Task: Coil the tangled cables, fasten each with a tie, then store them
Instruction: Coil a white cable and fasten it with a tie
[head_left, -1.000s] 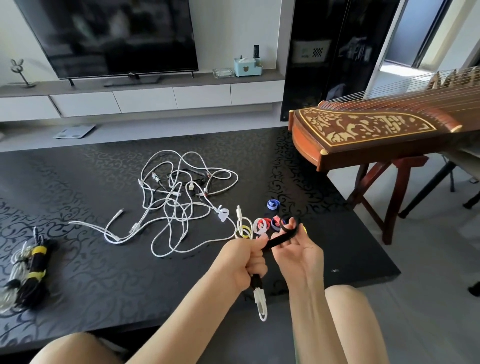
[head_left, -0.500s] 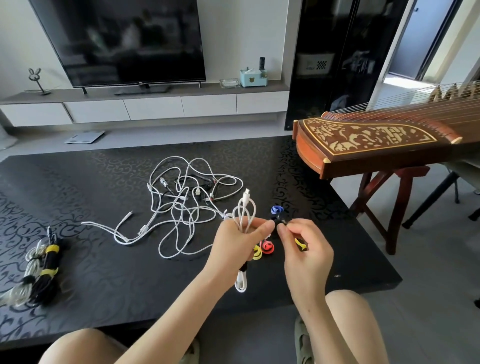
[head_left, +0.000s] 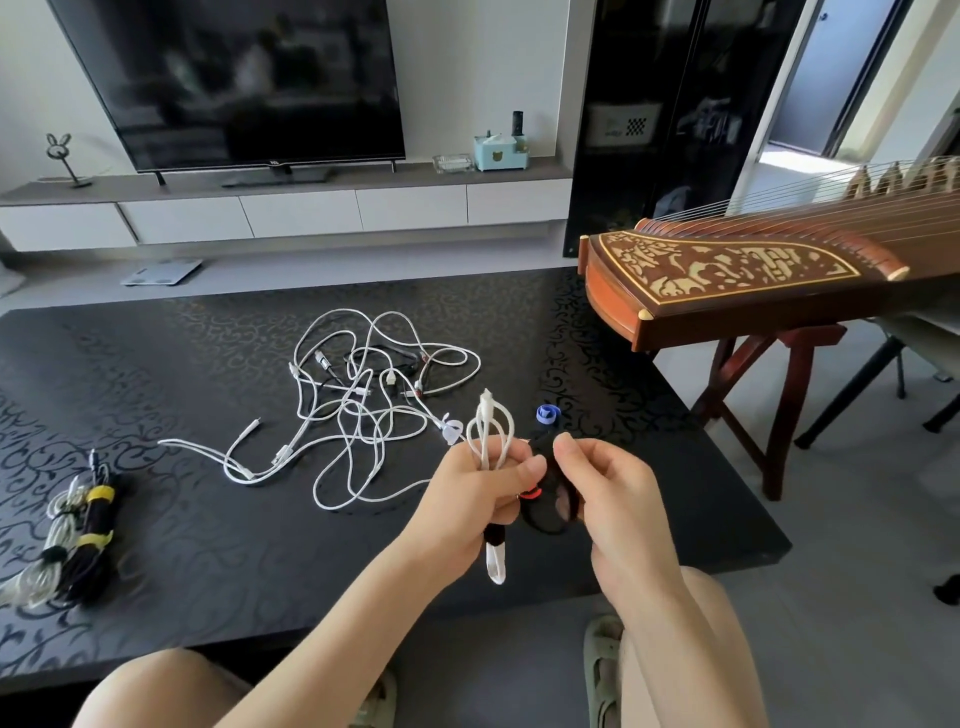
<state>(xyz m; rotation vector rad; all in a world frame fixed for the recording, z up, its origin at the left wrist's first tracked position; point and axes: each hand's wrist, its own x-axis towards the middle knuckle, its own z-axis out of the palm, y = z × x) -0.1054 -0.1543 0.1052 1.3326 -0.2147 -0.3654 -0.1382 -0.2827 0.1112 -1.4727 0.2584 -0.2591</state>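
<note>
My left hand (head_left: 475, 496) grips a folded white cable (head_left: 489, 431) upright above the table's front edge; its loops stick out above and below my fist. A black tie (head_left: 550, 512) wraps around the bundle, and my right hand (head_left: 605, 488) pinches the tie's end beside my left thumb. A tangle of white and dark cables (head_left: 358, 400) lies on the black table (head_left: 208, 519) beyond my hands. A blue rolled tie (head_left: 546, 415) lies just behind the bundle, and a red tie (head_left: 530, 493) peeks out between my hands.
Two tied cable bundles (head_left: 78, 535) with yellow ties lie at the table's left front. A wooden zither (head_left: 727, 275) on a stand overhangs the table's right side. A TV (head_left: 234, 78) and low cabinet stand against the far wall.
My left hand has turned the folded white cable upright and raised it. My right hand has brought the black tie in close and around the bundle.
</note>
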